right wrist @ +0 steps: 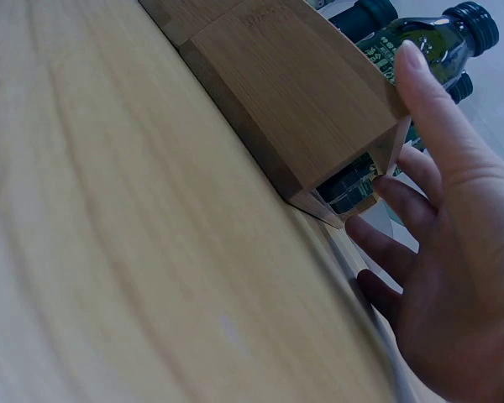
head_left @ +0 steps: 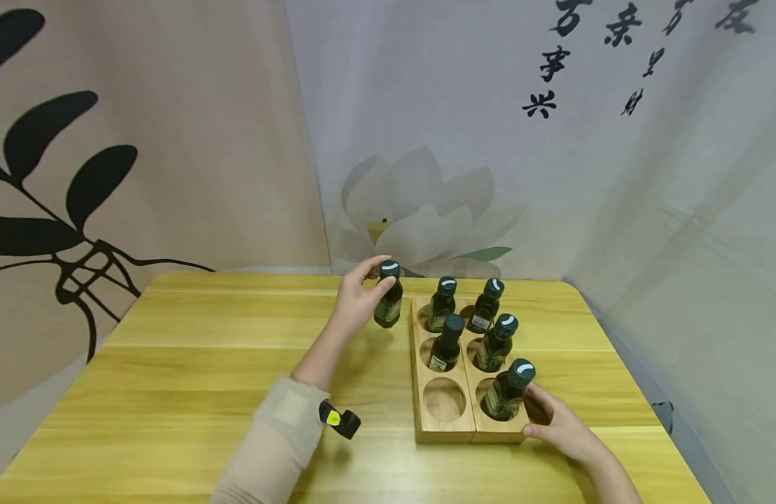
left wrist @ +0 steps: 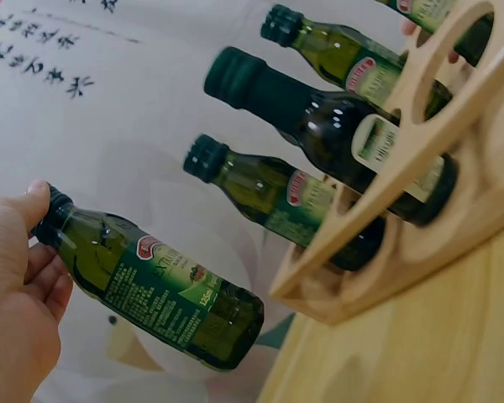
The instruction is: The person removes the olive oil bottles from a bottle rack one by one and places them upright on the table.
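Observation:
A small dark green oil bottle (head_left: 388, 306) with a black cap is pinched at its neck by my left hand (head_left: 370, 278), just left of a wooden rack (head_left: 447, 435) with round holes. In the left wrist view the fingers (left wrist: 21, 277) curl round the cap end of this bottle (left wrist: 164, 290); whether its base touches the table I cannot tell. Several like bottles stand in the rack (left wrist: 420, 159). My right hand (head_left: 555, 420) rests against the rack's near right corner, fingers straight (right wrist: 420, 210), beside the nearest bottle (head_left: 508, 390).
The rack's near left hole (head_left: 443, 400) holds nothing. The yellow wooden table (head_left: 192, 378) spreads to the left and front. A printed cloth backdrop (head_left: 426, 140) hangs close behind the table's far edge and along the right side.

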Tool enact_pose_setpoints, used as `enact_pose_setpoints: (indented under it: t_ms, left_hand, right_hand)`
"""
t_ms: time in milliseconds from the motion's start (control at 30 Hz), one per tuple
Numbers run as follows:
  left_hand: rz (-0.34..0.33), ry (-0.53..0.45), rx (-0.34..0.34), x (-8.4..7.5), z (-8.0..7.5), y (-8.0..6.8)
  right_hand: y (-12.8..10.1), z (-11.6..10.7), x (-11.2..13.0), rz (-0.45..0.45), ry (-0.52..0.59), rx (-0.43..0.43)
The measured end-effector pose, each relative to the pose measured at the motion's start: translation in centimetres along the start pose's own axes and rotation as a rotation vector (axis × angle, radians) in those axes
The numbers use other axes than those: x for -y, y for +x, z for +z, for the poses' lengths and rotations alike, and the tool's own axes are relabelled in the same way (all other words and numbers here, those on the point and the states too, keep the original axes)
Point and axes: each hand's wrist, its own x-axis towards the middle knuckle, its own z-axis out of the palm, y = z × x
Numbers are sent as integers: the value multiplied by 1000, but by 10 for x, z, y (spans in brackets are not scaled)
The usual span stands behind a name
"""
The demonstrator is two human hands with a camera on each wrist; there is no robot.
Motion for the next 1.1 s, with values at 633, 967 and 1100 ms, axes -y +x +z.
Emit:
enact_pose_setpoints:
  t_ms: [633,967,1100]
  left_hand:
    - [-41,8,-10,44,10,-21]
    - [-102,6,-37,52,12,-26]
    - [-85,20,-29,52,10,-25]
  right_hand:
    - [-1,1,1,-2,20,4]
    - [-1,2,1,-3,8,-9]
    - [-1,1,0,3,12,-4]
